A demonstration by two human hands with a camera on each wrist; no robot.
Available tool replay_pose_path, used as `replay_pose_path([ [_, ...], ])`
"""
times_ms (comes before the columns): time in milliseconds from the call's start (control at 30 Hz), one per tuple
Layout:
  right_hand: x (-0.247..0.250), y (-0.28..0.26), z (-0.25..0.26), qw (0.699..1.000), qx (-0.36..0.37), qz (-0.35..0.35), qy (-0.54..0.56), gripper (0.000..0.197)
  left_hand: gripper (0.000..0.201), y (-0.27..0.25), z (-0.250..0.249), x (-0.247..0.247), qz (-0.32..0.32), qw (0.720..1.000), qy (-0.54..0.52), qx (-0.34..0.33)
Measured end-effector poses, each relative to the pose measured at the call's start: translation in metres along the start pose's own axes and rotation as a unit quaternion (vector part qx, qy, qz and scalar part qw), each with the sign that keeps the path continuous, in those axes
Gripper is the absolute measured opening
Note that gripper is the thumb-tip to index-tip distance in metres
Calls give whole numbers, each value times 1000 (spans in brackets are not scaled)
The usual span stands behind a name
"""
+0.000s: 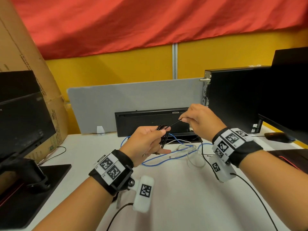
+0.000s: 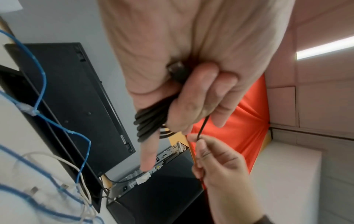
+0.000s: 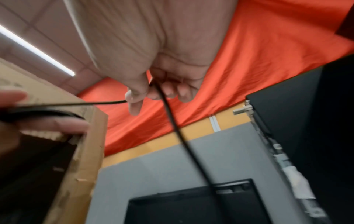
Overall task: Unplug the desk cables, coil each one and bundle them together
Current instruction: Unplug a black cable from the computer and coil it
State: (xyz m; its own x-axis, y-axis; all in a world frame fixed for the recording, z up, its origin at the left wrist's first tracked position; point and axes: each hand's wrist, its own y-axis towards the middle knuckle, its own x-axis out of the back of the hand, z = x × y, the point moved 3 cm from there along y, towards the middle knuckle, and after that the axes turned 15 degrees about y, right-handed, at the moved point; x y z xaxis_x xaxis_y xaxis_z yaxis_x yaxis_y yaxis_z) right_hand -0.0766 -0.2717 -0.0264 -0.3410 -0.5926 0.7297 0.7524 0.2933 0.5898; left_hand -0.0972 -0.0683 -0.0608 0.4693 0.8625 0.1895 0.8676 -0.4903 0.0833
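My left hand (image 1: 150,140) grips a bundle of black cable loops (image 1: 164,136) above the white desk (image 1: 166,189); the left wrist view shows the same black coil (image 2: 151,121) wrapped by its fingers, a plug end tucked under the thumb. A taut strand of that black cable (image 1: 173,123) runs up right to my right hand (image 1: 198,120), which pinches it between thumb and fingers (image 3: 138,97). From the right hand the black cable (image 3: 184,136) drops toward the desk. A blue cable (image 1: 160,158) and a white cable (image 1: 191,152) lie loose on the desk under my hands.
A black keyboard (image 1: 146,120) leans on edge against a grey divider (image 1: 133,97). A black PC case (image 1: 233,97) and a monitor (image 1: 290,90) stand right, with a mouse (image 1: 278,137). Left are another monitor (image 1: 23,117) and a cardboard box (image 1: 25,52).
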Motion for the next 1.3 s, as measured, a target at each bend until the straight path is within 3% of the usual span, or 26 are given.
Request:
replay_pose_path([
  [133, -8, -8, 0, 997, 16, -51, -60, 22, 31, 0, 0, -2, 26, 998, -60, 9],
  [367, -7, -1, 12, 993, -25, -110, 40, 20, 38, -4, 10, -8, 117, 989, -52, 75],
  [467, -13, 3, 16, 981, -86, -106, 139, 21, 39, -3, 11, -12, 126, 988, -48, 71],
  [533, -21, 3, 19, 939, -172, -85, 286, 27, 41, -2, 11, -15, 123, 988, -56, 69],
  [633, -31, -5, 30, 833, -273, -12, 481, 52, 43, -1, 12, -14, 99, 989, -87, 71],
  [700, -34, -13, 38, 805, -275, 40, 525, 71, 45, 1, 13, -12, 80, 988, -111, 66],
  [767, -40, -19, 47, 836, -219, 86, 495, 80, 46, 1, 15, -10, 69, 986, -142, 62],
  [833, -47, -25, 52, 901, -166, 110, 386, 77, 46, 2, 17, -10, 68, 981, -169, 65],
  [900, -51, -28, 54, 937, -145, 61, 313, 66, 46, 2, 19, -11, 77, 979, -176, 73],
  [1033, -57, -29, 59, 975, -90, -41, 199, 39, 45, 1, 19, -11, 86, 986, -120, 84],
  [1167, -60, -29, 58, 993, -88, -20, 74, 25, 43, 1, 13, -9, 35, 996, 10, 81],
  [1300, -60, -30, 55, 994, -85, -26, 68, 19, 40, 1, 10, -10, -15, 994, 70, 81],
])
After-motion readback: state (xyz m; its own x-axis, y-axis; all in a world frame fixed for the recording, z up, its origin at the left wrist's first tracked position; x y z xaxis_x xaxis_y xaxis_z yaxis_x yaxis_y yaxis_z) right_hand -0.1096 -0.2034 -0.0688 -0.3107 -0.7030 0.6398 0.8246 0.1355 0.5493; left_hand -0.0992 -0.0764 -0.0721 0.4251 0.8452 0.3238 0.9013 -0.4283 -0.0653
